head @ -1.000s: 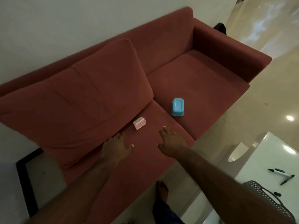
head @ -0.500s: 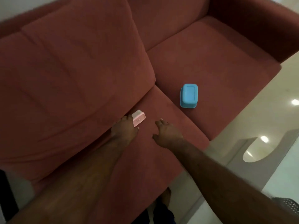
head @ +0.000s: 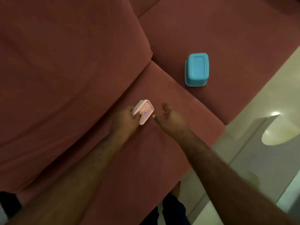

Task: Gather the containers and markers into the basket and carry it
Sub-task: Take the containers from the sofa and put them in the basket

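Two hands, left (head: 126, 118) (gripping) pink container (head: 144, 112)

The left hand (head: 125, 118) grips a pink container (head: 144, 112) on the red sofa (head: 68, 65); the right hand (head: 170, 116) hovers beside it, fingers loose. A blue container (head: 196, 69) sits upside down farther along.

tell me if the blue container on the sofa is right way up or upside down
Upside down, it seems: the blue container rests on the sofa seat with its wider rim at the cushion and a flat, narrower base facing up. Cannot tell whether anything is under it.
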